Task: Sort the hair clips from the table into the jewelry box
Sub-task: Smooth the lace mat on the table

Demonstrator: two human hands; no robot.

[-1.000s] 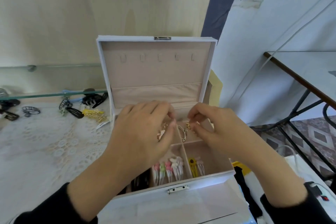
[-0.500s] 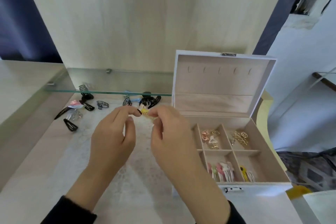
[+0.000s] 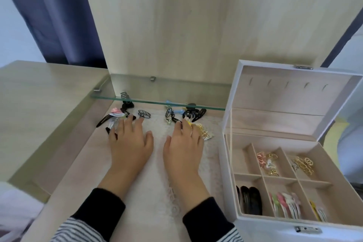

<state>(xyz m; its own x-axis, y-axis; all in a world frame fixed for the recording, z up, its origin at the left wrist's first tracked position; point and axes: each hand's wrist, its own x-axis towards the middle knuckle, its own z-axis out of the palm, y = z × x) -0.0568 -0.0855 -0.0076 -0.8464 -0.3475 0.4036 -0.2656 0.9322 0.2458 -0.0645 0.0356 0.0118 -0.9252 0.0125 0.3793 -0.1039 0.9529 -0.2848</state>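
Hair clips (image 3: 203,131) ahead: I'm resting left hand (image 3: 130,143) and right hand (image 3: 182,143) flat, empty, choosing one for the jewelry box (image 3: 225,182).

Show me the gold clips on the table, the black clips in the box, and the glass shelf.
Gold clips (image 3: 203,130): head view, middle of the bunch.
Black clips (image 3: 245,200): head view, the middle clip.
Glass shelf (image 3: 153,102): head view, its front edge.

We are looking down at a pale wooden table (image 3: 94,163), across which a white lace cloth (image 3: 155,173) is lying; a glass shelf (image 3: 157,102) is spanning its far edge; a light wood-grain panel (image 3: 176,25) is rising behind; a dark blue curtain (image 3: 49,15) is hanging at upper left; soft, even light is falling throughout.
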